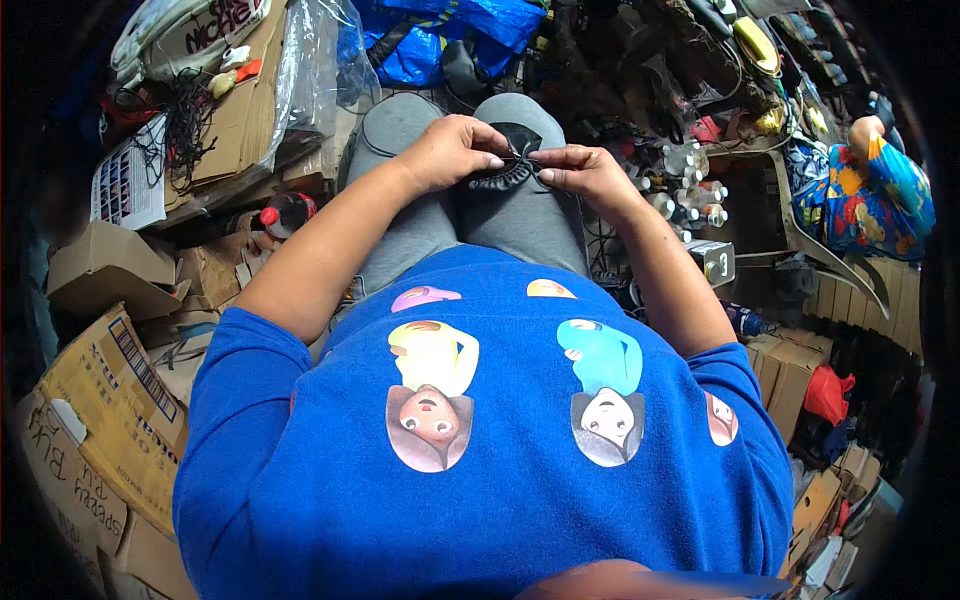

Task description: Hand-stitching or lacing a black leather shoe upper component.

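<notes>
My left hand (455, 152) and my right hand (592, 178) meet above my knees, thumb and forefinger of each pinched together. Between them is a small black piece (500, 181) with a puckered, gathered edge, resting over my right knee. Thin dark cord or thread crosses at its middle, where the fingertips come close to each other. A dark cord (372, 137) also loops over my left knee. Whether a needle is in the fingers is too small to tell.
Flat cardboard (240, 120) and clear plastic lie at the left, near a red-capped bottle (288, 214). Several small bottles (690, 185) and a metal can (712, 260) stand right of my knees. Another person in colourful clothes (870, 195) is at far right. Boxes (110, 265) crowd the left.
</notes>
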{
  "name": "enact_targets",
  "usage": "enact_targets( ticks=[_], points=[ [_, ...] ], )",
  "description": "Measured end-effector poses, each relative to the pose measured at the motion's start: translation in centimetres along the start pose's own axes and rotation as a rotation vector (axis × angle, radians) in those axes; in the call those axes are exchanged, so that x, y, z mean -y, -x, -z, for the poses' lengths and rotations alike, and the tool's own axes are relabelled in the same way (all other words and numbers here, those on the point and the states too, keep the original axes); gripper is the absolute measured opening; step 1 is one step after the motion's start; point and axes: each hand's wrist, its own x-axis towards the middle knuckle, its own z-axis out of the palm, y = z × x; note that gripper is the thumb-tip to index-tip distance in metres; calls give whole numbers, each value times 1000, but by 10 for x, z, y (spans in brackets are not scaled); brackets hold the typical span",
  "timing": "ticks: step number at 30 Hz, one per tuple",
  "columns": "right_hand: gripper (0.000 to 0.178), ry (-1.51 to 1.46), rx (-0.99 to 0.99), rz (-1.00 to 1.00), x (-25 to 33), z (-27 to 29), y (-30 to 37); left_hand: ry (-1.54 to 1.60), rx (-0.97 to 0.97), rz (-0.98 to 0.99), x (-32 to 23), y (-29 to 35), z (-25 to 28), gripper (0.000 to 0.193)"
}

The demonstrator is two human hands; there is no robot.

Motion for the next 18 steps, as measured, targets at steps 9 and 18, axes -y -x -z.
enact_targets(
  ticks=[9,18],
  points=[
    [17,50,-36,10,7,2,-13,-171,-22,97,-29,-11,-5,12],
    [15,-78,41,58,1,17,-3,-645,-146,-194,-18,17,14,13]
  ],
)
